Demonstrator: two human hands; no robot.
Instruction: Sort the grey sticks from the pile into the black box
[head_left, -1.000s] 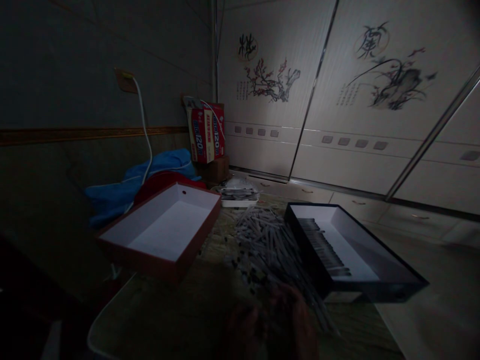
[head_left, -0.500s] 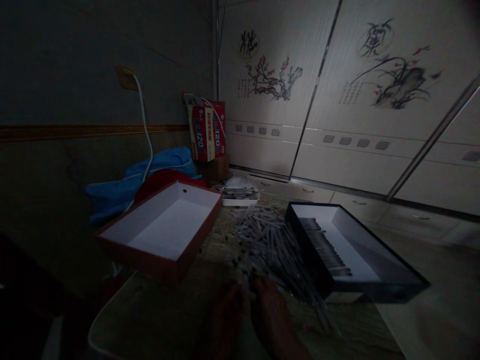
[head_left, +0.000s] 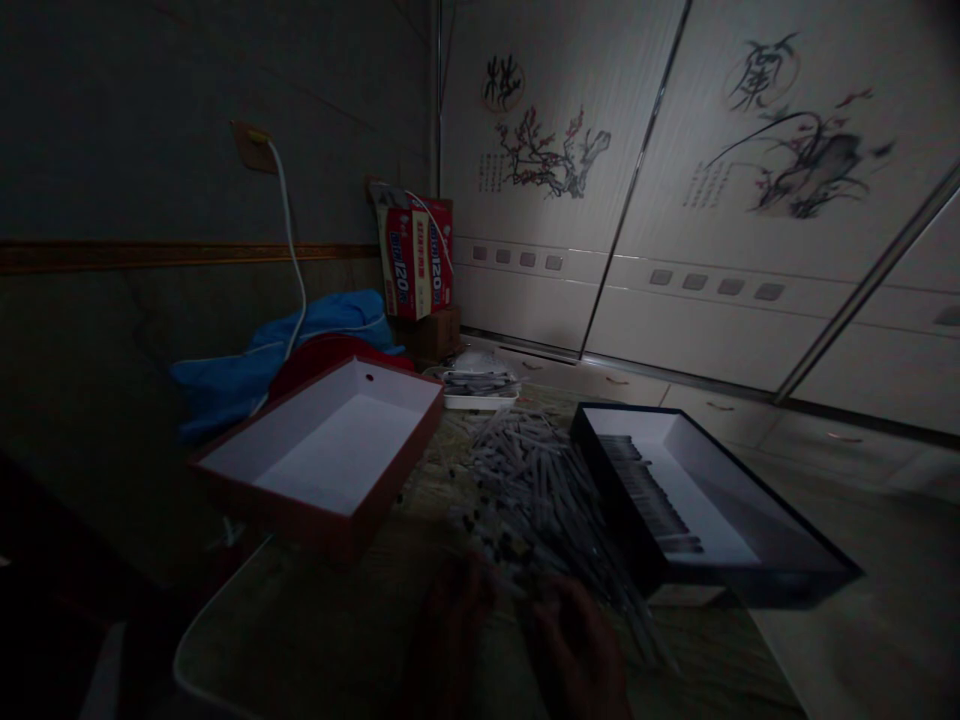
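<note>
- Dim light leaves our tabletop [head_left: 315, 625] murky, with white sliding doors [head_left: 525, 310] beyond its far edge.
- Our right hand [head_left: 576, 630] has drawn back and rightward since half a second ago, widening the gap to our left hand [head_left: 457, 600]; its fingers look curled, but in this gloom we cannot tell whether either hand pinches anything.
- Just beyond our hands lie small dark pieces [head_left: 469, 522] and a pile of thin pale strips [head_left: 536, 480], spread over the tabletop's middle.
- At the right edge sits a dark box [head_left: 757, 582]; its row of dark strips [head_left: 651, 497] looks unchanged, so we judge only the handling has moved on.
- At the left edge we have a red-brown box [head_left: 277, 515].
- Near the far edge, a white tray [head_left: 480, 403] holds more strips; blue cloth [head_left: 322, 325] and a red carton [head_left: 401, 265] lie beyond.
</note>
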